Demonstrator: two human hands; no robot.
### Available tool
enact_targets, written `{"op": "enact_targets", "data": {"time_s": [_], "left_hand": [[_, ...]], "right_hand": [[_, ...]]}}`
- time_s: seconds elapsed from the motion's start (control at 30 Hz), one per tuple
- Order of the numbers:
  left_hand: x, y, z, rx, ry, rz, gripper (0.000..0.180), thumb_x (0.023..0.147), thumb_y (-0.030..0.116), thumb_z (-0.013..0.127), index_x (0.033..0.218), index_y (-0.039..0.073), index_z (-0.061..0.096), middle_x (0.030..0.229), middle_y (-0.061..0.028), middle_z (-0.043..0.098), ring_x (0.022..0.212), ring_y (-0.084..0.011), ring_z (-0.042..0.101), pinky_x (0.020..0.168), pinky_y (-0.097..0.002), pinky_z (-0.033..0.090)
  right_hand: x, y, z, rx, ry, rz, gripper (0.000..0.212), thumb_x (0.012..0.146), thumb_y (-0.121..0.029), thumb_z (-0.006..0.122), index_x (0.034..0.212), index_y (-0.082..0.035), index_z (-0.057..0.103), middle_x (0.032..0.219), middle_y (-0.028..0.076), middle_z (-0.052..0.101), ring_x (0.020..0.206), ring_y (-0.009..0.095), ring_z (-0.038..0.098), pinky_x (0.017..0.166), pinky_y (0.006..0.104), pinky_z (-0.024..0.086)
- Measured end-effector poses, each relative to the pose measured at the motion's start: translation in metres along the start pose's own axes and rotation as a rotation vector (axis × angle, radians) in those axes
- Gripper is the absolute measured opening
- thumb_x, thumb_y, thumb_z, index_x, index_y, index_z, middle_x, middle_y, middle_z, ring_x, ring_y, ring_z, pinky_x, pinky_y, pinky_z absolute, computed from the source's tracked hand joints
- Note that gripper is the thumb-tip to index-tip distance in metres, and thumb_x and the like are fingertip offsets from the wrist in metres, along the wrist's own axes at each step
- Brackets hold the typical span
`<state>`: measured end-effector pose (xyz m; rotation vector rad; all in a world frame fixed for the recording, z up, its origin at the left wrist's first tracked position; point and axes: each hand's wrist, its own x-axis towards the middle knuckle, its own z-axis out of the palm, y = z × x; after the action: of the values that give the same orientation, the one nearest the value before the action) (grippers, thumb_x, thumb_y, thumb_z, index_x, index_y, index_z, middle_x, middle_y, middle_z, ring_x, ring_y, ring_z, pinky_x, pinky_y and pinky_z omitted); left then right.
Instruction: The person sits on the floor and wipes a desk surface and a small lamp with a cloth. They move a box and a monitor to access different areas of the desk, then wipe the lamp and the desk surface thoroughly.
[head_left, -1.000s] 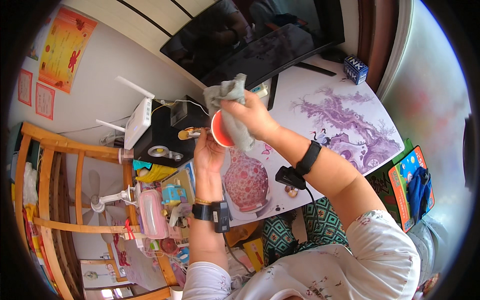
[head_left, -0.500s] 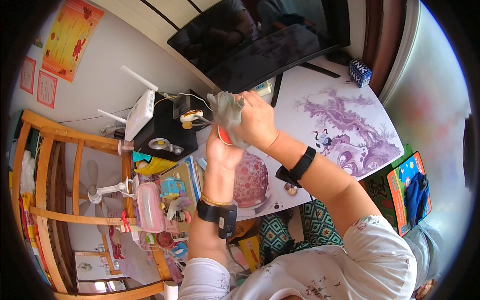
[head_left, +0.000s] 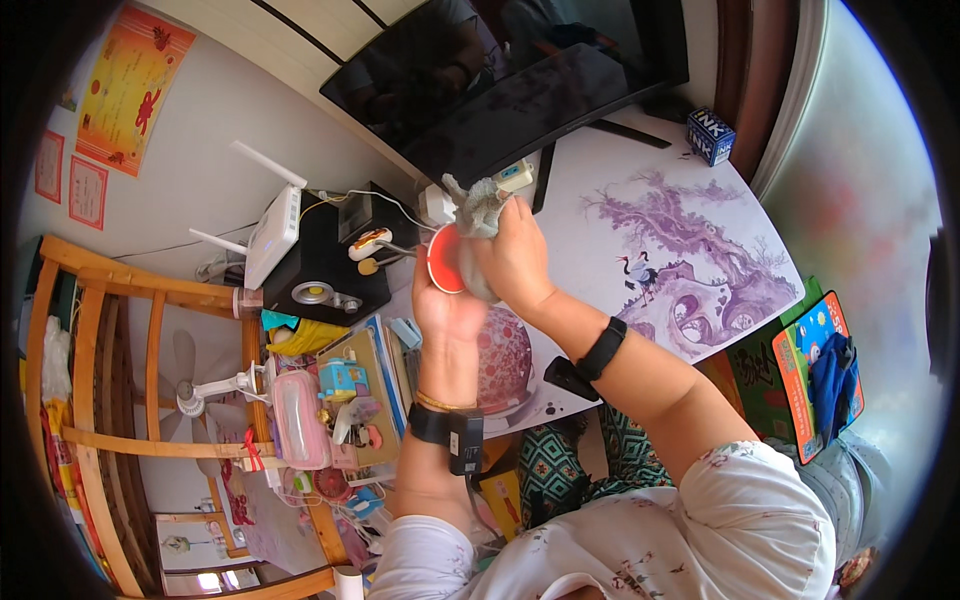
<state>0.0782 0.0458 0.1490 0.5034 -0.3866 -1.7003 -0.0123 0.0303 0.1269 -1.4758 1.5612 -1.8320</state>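
Observation:
My left hand [head_left: 446,312] is closed around the lower edge of a round red disc with a pale rim [head_left: 444,262]. What kind of thing it is I cannot make out. A crumpled grey cloth [head_left: 478,208] is bunched in my right hand [head_left: 518,252], its loose end sticking up past the fingers. The lower part of the cloth hangs against the right side of the disc, partly blurred. Both hands are raised over the desk, close together in front of the monitor [head_left: 500,90].
Below is the desk [head_left: 590,260] with a purple tree-and-crane print. Left of my hands stand a black speaker [head_left: 330,270], a white router [head_left: 275,232] and a pink case [head_left: 300,420]. A blue box [head_left: 711,137] sits at the back right.
The red disc has turned so that more of its face shows. My right hand and the cloth have shifted slightly right, uncovering the disc.

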Motion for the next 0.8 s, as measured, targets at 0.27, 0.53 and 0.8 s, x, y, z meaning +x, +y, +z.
{"op": "enact_targets", "data": {"time_s": [0.27, 0.53, 0.8], "left_hand": [[0.011, 0.016, 0.003, -0.017, -0.096, 0.076, 0.035, 0.091, 0.026, 0.042, 0.111, 0.001, 0.054, 0.128, -0.0174, 0.046, 0.124, -0.0296, 0.036, 0.106, -0.0412, 0.025], [0.005, 0.018, -0.002, 0.274, -0.22, 0.097, 0.045, 0.092, 0.034, 0.036, 0.123, 0.002, 0.045, 0.137, -0.0181, 0.036, 0.13, -0.0326, 0.028, 0.106, -0.0442, 0.027], [0.011, 0.03, -0.005, 0.088, -0.198, 0.033, 0.036, 0.092, 0.025, 0.041, 0.115, 0.0, 0.049, 0.126, -0.0153, 0.048, 0.119, -0.0271, 0.043, 0.102, -0.0411, 0.034]], "right_hand": [[0.003, 0.028, -0.03, 0.115, -0.014, -0.173, 0.033, 0.065, -0.009, 0.064, 0.097, -0.002, 0.054, 0.099, 0.016, 0.057, 0.091, 0.036, 0.053, 0.075, 0.0403, 0.046], [0.006, -0.003, -0.041, 0.116, -0.396, -0.835, 0.034, 0.058, -0.006, 0.064, 0.091, -0.01, 0.066, 0.114, 0.002, 0.059, 0.095, 0.026, 0.054, 0.078, 0.0354, 0.045], [0.034, 0.009, -0.057, 0.013, -0.2, -0.681, 0.049, 0.052, -0.002, 0.063, 0.1, -0.009, 0.063, 0.108, 0.007, 0.059, 0.088, 0.028, 0.052, 0.075, 0.0348, 0.046]]}}
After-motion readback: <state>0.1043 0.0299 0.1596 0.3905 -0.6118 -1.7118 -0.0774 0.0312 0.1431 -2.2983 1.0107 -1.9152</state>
